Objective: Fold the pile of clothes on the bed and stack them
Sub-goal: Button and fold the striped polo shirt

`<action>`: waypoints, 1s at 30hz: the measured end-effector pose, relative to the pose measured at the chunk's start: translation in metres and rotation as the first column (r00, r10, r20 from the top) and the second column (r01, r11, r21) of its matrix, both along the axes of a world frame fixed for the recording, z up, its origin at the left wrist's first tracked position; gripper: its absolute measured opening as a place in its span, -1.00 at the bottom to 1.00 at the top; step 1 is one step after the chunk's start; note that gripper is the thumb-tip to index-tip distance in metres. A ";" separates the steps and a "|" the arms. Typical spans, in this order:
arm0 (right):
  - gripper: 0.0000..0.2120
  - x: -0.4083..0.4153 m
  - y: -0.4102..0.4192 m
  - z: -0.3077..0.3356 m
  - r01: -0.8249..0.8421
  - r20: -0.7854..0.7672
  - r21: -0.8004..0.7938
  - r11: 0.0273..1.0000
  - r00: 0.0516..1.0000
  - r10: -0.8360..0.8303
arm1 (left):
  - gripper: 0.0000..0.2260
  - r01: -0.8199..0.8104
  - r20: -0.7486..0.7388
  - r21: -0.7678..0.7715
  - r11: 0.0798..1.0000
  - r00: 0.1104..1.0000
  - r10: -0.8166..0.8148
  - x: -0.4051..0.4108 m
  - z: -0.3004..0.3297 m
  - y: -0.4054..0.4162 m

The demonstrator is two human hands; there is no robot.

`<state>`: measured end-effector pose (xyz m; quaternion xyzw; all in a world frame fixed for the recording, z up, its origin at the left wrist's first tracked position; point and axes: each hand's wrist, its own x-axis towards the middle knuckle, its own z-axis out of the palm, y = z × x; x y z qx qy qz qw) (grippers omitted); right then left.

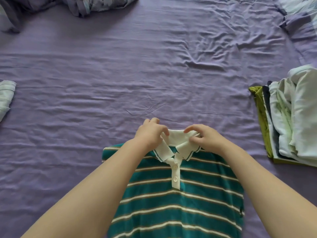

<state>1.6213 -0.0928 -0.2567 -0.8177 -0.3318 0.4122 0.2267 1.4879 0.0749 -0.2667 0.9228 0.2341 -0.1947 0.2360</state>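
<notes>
A teal polo shirt (185, 194) with white and brown stripes lies face up on the purple bed sheet (120, 74), right in front of me, its sides folded in. Its white collar (178, 140) points away from me. My left hand (151, 133) pinches the collar's left side. On the collar's right side my right hand (204, 138) pinches the fabric between thumb and fingers. A stack of folded clothes (291, 117) in white, pale green, navy and olive sits at the right edge of the bed.
A crumpled grey-purple blanket (82, 6) lies at the far left of the bed. A pale patterned pillow or cloth (301, 14) lies at the far right corner. A light garment (6, 97) shows at the left edge.
</notes>
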 end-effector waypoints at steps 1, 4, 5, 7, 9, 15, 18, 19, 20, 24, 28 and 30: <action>-0.72 0.001 -0.002 -0.001 -0.007 -0.039 0.004 1.000 0.999 0.008 | -0.76 0.027 -0.034 0.001 1.000 0.999 -0.027 0.001 -0.002 0.001; -0.86 0.007 -0.007 -0.006 -0.064 0.014 -0.022 0.998 0.998 0.065 | -0.83 0.129 -0.080 0.055 0.990 0.989 -0.124 0.005 -0.003 0.007; -0.92 0.009 -0.009 -0.008 -0.056 0.065 -0.028 0.998 0.996 0.058 | -0.84 0.142 -0.076 0.060 0.988 0.988 -0.138 0.006 -0.003 0.009; -0.95 0.012 -0.012 -0.010 0.008 0.135 0.009 1.000 0.991 -0.009 | -0.85 0.092 -0.032 0.027 0.995 0.995 -0.091 0.008 -0.001 0.017; -0.92 0.012 -0.014 -0.012 0.070 0.193 0.085 0.994 0.977 -0.086 | -0.89 -0.028 0.046 -0.009 1.000 0.999 0.028 0.009 0.003 0.025; -0.66 -0.011 -0.015 -0.026 0.048 0.407 0.050 0.998 0.911 -0.064 | -0.75 -0.085 0.060 0.087 0.993 0.995 0.080 -0.004 -0.001 0.011; -0.42 -0.037 -0.035 -0.024 0.078 0.511 0.085 0.993 0.852 -0.111 | -0.43 -0.240 0.174 0.088 0.967 0.959 0.222 -0.033 -0.005 -0.019; -0.39 -0.050 -0.045 -0.024 0.077 0.532 0.095 0.992 0.839 -0.116 | -0.38 -0.299 0.202 0.081 0.951 0.939 0.278 -0.047 -0.005 -0.032; -0.40 -0.066 -0.058 -0.024 0.070 0.541 0.088 0.994 0.834 -0.107 | -0.36 -0.346 0.205 0.073 0.935 0.923 0.325 -0.062 -0.006 -0.046; -0.54 -0.143 -0.117 -0.027 -0.011 0.510 -0.027 1.000 0.860 0.023 | -0.46 -0.345 0.059 0.095 0.934 0.938 0.341 -0.134 -0.013 -0.111; -0.53 -0.202 -0.169 -0.024 -0.067 0.529 -0.072 0.995 0.843 0.095 | -0.54 -0.284 0.029 0.107 0.953 0.959 0.283 -0.193 -0.011 -0.161; -0.51 -0.221 -0.188 -0.020 -0.084 0.517 -0.097 0.992 0.848 0.122 | -0.52 -0.248 -0.017 0.108 0.963 0.968 0.251 -0.216 -0.008 -0.178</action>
